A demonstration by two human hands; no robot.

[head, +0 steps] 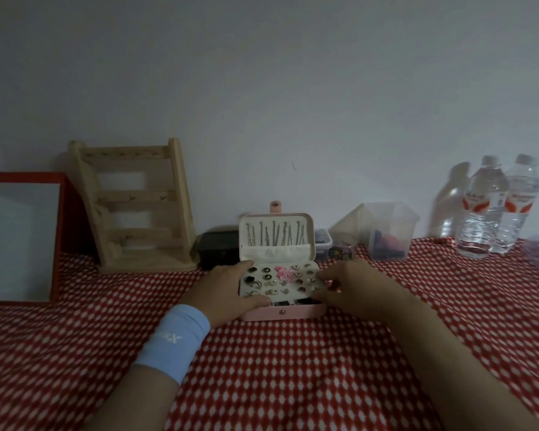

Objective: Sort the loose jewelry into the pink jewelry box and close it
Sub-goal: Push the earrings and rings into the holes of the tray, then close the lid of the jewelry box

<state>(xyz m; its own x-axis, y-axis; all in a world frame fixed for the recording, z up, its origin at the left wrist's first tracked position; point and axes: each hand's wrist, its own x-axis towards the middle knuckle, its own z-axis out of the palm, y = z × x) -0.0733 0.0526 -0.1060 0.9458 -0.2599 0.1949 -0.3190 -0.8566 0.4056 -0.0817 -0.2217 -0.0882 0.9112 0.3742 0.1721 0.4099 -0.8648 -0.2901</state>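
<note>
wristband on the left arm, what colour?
Light blue wristband with a small white logo; head view, the only one.

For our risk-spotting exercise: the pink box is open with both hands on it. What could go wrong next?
1. The upright lid of the pink jewelry box holds hanging silver chains; closing it fast might tangle or pinch them.
2. The right hand at the earring-filled white insert could knock pieces loose.

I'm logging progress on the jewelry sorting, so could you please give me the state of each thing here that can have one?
Pink jewelry box: open, lid upright.
Snap strap: unfastened, sticking up above the lid.
Earring panel: filled with studs.
Necklaces: hanging inside the lid.
Left hand: resting on the box's left edge.
Right hand: fingers at the box's right edge.
Wooden stand: upright, apparently bare.
Water bottles: upright, capped.
</note>
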